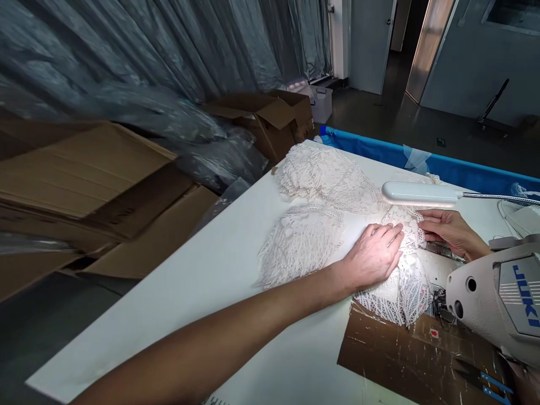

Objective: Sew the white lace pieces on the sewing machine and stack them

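White lace fabric [320, 191] lies spread across a white sewing table [202, 292]. My left hand [373, 256] lies flat on the lace with fingers stretched out, pressing it down near the needle area. My right hand [449, 230] rests on the far side of the lace, fingers extended and touching its edge. A white sewing machine [498, 298] stands at the right, its head just beside both hands. A slim white lamp [419, 193] on a gooseneck shines on the lace above my hands.
Brown cardboard [405, 354] is taped on the table before the machine. Blue-handled snips [485, 382] lie at the bottom right. Cardboard boxes [97, 185] and plastic sheeting [160, 62] crowd the left. A blue edge [379, 147] borders the table's far side.
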Tool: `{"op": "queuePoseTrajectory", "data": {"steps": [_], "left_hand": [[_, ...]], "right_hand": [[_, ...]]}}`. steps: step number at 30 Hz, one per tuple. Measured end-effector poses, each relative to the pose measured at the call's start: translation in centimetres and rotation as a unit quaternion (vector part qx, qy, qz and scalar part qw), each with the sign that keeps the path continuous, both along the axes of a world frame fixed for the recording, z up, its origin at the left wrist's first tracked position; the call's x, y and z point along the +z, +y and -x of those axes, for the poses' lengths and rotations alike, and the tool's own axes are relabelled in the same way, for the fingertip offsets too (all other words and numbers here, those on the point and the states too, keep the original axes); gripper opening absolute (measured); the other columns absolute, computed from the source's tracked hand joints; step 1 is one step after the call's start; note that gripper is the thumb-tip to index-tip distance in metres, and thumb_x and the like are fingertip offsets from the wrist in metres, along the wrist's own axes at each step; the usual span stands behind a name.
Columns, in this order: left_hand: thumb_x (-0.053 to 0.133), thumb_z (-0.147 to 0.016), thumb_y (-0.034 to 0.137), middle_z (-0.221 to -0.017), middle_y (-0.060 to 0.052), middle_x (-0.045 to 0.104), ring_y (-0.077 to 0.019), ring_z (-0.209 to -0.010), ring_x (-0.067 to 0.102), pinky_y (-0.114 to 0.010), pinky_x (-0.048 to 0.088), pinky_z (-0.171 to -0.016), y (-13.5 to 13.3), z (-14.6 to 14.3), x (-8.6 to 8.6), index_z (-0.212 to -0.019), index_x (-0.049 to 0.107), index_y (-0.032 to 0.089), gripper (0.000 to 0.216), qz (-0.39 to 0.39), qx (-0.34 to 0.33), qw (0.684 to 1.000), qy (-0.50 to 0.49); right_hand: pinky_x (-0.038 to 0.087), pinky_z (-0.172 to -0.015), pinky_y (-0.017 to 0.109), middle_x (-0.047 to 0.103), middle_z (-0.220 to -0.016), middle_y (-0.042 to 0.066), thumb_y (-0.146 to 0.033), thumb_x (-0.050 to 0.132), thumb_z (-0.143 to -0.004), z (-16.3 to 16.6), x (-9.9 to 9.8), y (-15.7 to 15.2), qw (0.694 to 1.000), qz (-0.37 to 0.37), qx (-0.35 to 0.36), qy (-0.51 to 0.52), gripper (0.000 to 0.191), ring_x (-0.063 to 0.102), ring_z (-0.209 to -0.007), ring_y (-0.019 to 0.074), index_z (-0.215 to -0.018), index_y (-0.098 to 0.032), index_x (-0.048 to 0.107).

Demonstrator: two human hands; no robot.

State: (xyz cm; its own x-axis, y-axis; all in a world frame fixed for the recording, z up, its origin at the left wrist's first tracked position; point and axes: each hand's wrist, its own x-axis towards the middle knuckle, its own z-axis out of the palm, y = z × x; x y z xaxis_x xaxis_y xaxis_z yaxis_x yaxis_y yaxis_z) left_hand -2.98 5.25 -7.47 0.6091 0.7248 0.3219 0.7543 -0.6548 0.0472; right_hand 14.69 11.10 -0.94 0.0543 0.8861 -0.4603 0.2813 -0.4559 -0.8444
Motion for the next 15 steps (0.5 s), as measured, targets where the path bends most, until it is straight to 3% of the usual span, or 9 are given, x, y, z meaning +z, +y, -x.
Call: {"op": "queuePoseTrajectory", "data": {"steps": [8, 11, 13, 15], "left_hand": [[0.036, -0.099, 0.026, -0.135, -0.018, 0.053, -0.0252, -0.118, 0.052, -0.037, 0.039, -0.093, 0.2, 0.0, 0.7, -0.125, 0.051, 0.005, 0.036, -0.023, -0.001, 1.0, 0.003], [0.037, -0.096, 0.019, -0.103, -0.013, 0.066, -0.0214, -0.09, 0.059, -0.033, 0.04, -0.075, -0.3, -0.1, 2.1, -0.099, 0.06, 0.01, 0.025, -0.031, 0.031, 0.999, 0.026], [0.038, -0.096, 0.021, -0.073, -0.007, 0.06, -0.0168, -0.067, 0.053, -0.03, 0.035, -0.063, -1.3, 0.1, 3.0, -0.077, 0.057, 0.013, 0.029, -0.026, 0.065, 0.996, 0.047], [0.042, -0.095, 0.03, -0.062, -0.003, 0.05, -0.0143, -0.057, 0.044, -0.028, 0.03, -0.056, -2.5, 0.4, 3.6, -0.068, 0.053, 0.015, 0.032, -0.016, 0.094, 0.993, 0.069]], "right_hand": [[0.054, -0.053, 0.008, 0.063, -0.067, -0.003, -0.003, 0.063, -0.081, -0.3, 0.3, -0.1, 1.0, 0.013, 0.016, -0.002, 0.042, 0.054, -0.049, 0.0016, -0.122, -0.01, 0.064], [0.054, -0.054, 0.009, 0.063, -0.067, -0.003, -0.004, 0.063, -0.082, -0.3, 0.1, -0.1, 1.0, 0.012, 0.025, -0.011, 0.044, 0.053, -0.047, 0.0012, -0.125, -0.01, 0.062], [0.056, -0.056, 0.01, 0.064, -0.07, -0.002, -0.005, 0.063, -0.083, -0.4, 0.1, 0.0, 0.999, 0.008, 0.031, -0.021, 0.044, 0.054, -0.047, 0.0011, -0.126, -0.011, 0.061], [0.057, -0.059, 0.013, 0.066, -0.072, -0.001, -0.007, 0.062, -0.084, -0.6, 0.4, 0.1, 0.999, 0.0, 0.039, -0.038, 0.041, 0.056, -0.049, 0.0026, -0.125, -0.012, 0.062]]}}
